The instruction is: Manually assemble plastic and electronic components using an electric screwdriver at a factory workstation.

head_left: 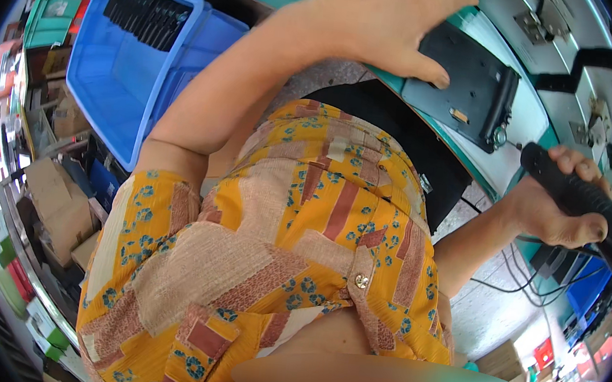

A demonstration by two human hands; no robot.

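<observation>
My left hand [381,21] reaches to the top of the view and grips the near edge of a flat black panel [471,78], thumb pressed on its face. The panel lies on a green worktable [525,138] and has a black bar along its right side. At the right, my right hand [555,204] is closed around the handle of a black power screwdriver [578,195], held just off the table's edge, a short way from the panel. My patterned yellow shirt [278,247] fills the middle of the view and hides what lies below.
A big blue plastic crate [119,70] stands at the upper left with several black parts [146,17] in its far end. Cardboard boxes [61,204] and shelving crowd the left side. Grey fixtures [557,31] sit further along the table. Black cables [525,282] hang below the screwdriver.
</observation>
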